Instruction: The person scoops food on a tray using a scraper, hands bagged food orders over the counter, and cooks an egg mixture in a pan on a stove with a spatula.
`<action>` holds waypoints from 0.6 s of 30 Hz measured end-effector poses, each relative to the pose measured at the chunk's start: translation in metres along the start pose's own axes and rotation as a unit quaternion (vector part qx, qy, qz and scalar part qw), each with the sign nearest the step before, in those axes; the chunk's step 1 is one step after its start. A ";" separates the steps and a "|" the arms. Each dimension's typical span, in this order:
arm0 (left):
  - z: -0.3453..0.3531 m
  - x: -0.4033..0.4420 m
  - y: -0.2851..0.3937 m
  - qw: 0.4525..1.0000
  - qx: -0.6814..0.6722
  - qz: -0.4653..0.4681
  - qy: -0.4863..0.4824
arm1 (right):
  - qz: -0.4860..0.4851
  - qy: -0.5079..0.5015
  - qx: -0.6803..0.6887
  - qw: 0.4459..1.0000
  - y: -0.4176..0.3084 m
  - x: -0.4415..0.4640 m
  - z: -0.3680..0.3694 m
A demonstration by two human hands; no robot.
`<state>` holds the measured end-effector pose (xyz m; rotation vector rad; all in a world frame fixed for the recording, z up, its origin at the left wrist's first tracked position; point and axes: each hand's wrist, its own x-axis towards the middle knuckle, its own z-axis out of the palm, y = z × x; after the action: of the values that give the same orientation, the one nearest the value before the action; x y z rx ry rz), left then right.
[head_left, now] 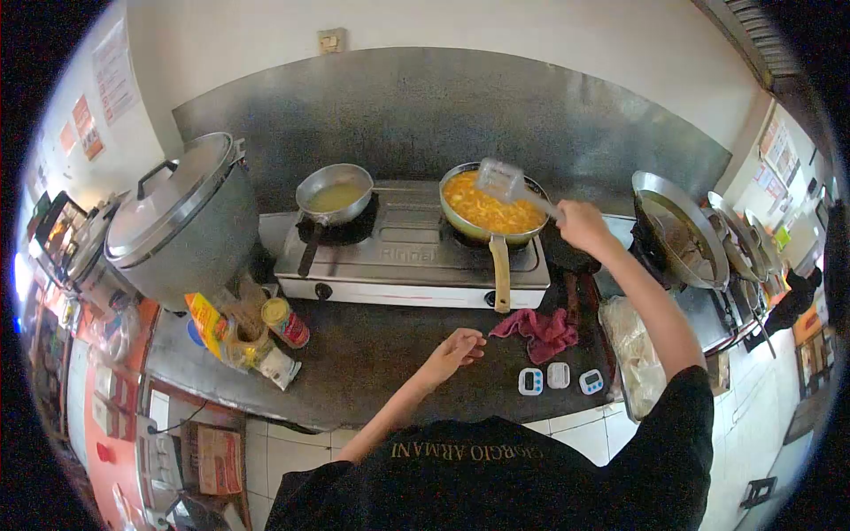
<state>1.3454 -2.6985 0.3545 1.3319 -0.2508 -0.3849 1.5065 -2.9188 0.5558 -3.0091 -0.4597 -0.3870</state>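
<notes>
My right hand (583,227) is closed around the handle of a spatula (501,180), whose wide flat head is over the far part of a pan (500,237). Yellow-orange food with pale pieces (487,202) fills that pan, which sits on the right burner of a two-burner stove (412,243). The pan's cream handle points toward me, and nothing holds it. Over the dark counter, in front of the stove, my left hand (454,352) has its fingers curled; whether anything is between them is too small to tell. A dark red cloth (540,334) lies just right of it.
A small pan (335,195) with pale liquid sits on the left burner. Farther left stands a large lidded pot (190,221), with a red can (285,322) in front. Several small timers (558,375) lie near the counter edge. A large wok (680,232) is at right.
</notes>
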 end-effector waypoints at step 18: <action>0.032 0.112 0.038 0.863 -0.495 -0.092 -0.026 | 0.029 -0.074 -0.141 0.987 0.049 0.057 0.048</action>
<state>1.4395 -2.7655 0.3943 0.3207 0.0502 -0.6022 1.5853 -2.9438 0.5221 -3.3339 -0.3516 -0.2437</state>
